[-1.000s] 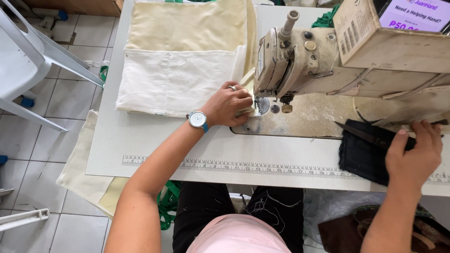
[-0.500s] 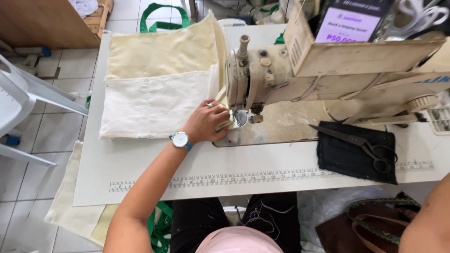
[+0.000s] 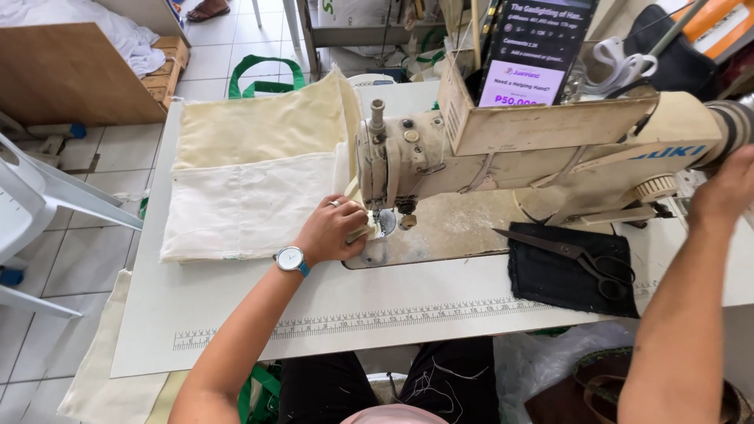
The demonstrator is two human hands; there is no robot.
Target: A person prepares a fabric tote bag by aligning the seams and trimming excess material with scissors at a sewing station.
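Note:
My left hand (image 3: pixel 333 230), with a ring and a wristwatch, rests on a fold of cream fabric (image 3: pixel 251 177) and presses it against the plate beside the needle of the cream sewing machine (image 3: pixel 503 153). The fabric spreads left over the white table (image 3: pixel 236 314). My right hand (image 3: pixel 726 192) reaches to the machine's far right end at the handwheel (image 3: pixel 656 187), partly cut off by the frame edge. Whether it grips the wheel is unclear.
Black scissors (image 3: pixel 585 257) lie on a black cloth (image 3: pixel 569 271) at the right of the table. A phone with a lit screen (image 3: pixel 538 51) stands in a cardboard box on top of the machine. A white plastic chair (image 3: pixel 35 196) stands on the left, more fabric hangs off the table edge.
My right hand has left the black cloth and risen to the machine's right end. The view has shifted up and right. The left hand stays at the needle.

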